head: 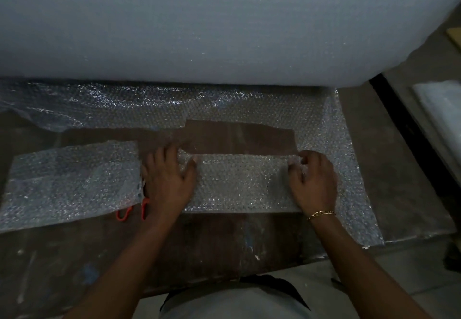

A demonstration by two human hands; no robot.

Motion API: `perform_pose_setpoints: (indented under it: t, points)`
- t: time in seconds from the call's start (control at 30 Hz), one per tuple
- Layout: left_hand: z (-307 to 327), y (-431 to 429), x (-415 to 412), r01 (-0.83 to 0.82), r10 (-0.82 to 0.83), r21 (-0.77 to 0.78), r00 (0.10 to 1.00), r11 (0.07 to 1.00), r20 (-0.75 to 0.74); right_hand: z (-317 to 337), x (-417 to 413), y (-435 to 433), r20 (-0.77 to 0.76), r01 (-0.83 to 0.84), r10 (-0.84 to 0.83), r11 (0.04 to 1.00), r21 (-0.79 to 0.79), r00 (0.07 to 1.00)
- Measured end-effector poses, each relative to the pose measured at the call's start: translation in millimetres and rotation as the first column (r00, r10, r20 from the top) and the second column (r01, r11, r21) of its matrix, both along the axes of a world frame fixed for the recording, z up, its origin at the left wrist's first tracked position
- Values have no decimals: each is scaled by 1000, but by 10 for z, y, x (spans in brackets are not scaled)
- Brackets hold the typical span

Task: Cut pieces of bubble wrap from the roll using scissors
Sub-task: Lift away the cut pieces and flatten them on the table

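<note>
A huge bubble wrap roll [199, 24] fills the back of the table, and its loose sheet [331, 144] runs out toward me on the right. A cut piece of bubble wrap [239, 184] lies flat in the middle. My left hand [169, 181] lies on its left end with fingers spread at the far corner. At the far right corner my right hand [314, 181] pinches the piece with curled fingers. Red-handled scissors [132, 210] lie beside my left wrist, partly under a stack of cut pieces [72, 184] at the left.
The dark wooden table [224, 244] shows bare in front of the piece and in a strip behind it. Its front edge is near my body. At the right, past the table's edge, are a black bar [409, 129] and pale sheets [439, 104].
</note>
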State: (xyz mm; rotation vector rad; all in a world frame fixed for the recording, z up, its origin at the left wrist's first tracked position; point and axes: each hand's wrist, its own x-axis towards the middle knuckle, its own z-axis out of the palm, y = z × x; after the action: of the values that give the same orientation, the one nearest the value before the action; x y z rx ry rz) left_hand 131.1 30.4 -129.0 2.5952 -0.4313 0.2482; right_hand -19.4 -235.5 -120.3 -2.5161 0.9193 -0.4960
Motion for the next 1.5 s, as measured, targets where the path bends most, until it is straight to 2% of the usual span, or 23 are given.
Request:
perform_pose_setpoints:
  t: [0.07, 0.13, 0.23, 0.33, 0.47, 0.93, 1.17, 1.3, 1.33, 1.4, 1.47, 1.5]
  points:
    - [63, -126, -104, 181, -183, 47, 982, 982, 43, 52, 87, 242, -34, -153, 152, 987, -54, 988]
    - [23, -284, -200, 361, -363, 77, 932, 929, 8, 31, 227, 531, -101, -311, 303, 948, -71, 948]
    - [-185, -432, -296, 477, -465, 219, 879, 851, -109, -122, 406, 802, -205, -445, 431, 895, -27, 879]
    - [-334, -390, -279, 499, -469, 328, 866, 802, -174, -264, 433, 823, -317, -449, 434, 893, 28, 844]
    - [-353, -316, -209, 478, -438, 353, 878, 804, -191, -301, 378, 766, -397, -414, 379, 910, -2, 836]
    - [-351, -68, -82, 405, -343, 294, 908, 866, -241, -288, 124, 416, -427, -260, 243, 965, 19, 871]
    - [-314, 105, -50, 318, -254, 366, 944, 875, -212, -319, 102, 389, -420, -244, 222, 970, 1, 880]
    - [-176, 40, -104, 278, -202, 370, 952, 887, -231, -213, 94, 338, -447, -141, 132, 990, 12, 885]
    - [-114, -49, -133, 306, -239, 321, 943, 896, -231, -172, 141, 365, -417, -165, 149, 986, -1, 897]
    - [-30, -306, -235, 425, -394, 182, 901, 887, -183, -119, 288, 516, -315, -336, 313, 942, -19, 896]
    - [-74, -521, -348, 502, -482, 107, 860, 858, -169, -164, 400, 711, -285, -487, 470, 873, 13, 835]
    - [-123, -576, -378, 506, -481, 108, 855, 856, -194, -200, 421, 774, -307, -506, 491, 862, 33, 815]
